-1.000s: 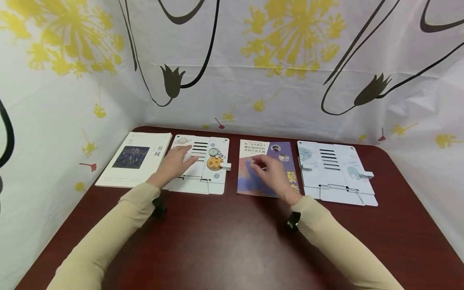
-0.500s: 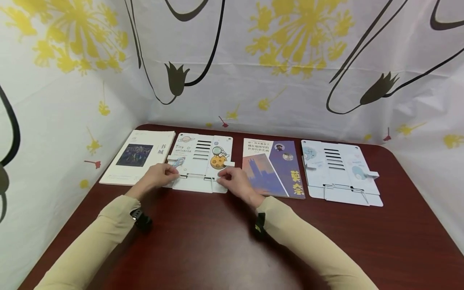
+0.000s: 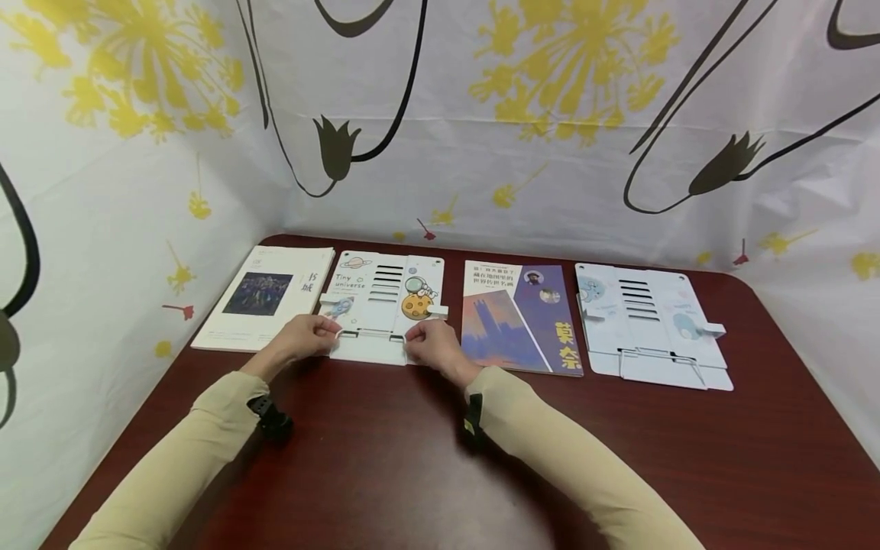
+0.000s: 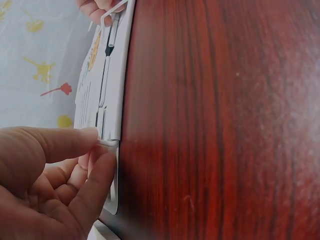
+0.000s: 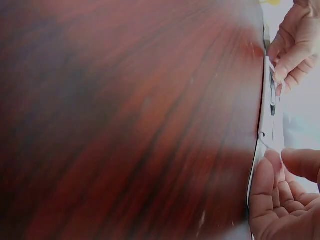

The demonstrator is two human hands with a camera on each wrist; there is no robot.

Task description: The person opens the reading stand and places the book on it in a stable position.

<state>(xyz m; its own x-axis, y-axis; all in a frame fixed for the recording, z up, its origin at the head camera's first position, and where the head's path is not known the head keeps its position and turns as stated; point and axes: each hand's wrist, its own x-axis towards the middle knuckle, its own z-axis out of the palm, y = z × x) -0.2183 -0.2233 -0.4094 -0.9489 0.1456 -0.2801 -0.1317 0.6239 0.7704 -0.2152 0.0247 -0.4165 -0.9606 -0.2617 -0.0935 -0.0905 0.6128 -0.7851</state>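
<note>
A white book stand (image 3: 376,294) printed "Tiny universe" lies flat on the table, with slots down its middle and a thin wire bracket (image 3: 374,331) along its lower part. My left hand (image 3: 307,336) pinches the left end of this wire between thumb and index finger, as the left wrist view shows at the wire tip (image 4: 106,143). At the other end, my right hand (image 3: 436,347) pinches the wire at the stand's lower right; in the right wrist view its fingers (image 5: 264,180) meet at the wire beside the stand's edge.
Left of the stand lies a stack of cream-coloured books (image 3: 227,325). A purple art book (image 3: 516,321) lies to its right, then a second white book stand (image 3: 649,325) with blue prints. Printed cloth (image 3: 440,153) hangs behind the dark red table (image 3: 385,458).
Both hands have come down to the stand's lower edge, the right one moving left from over the purple book. In the last half second the fingers have closed on the wire ends.
</note>
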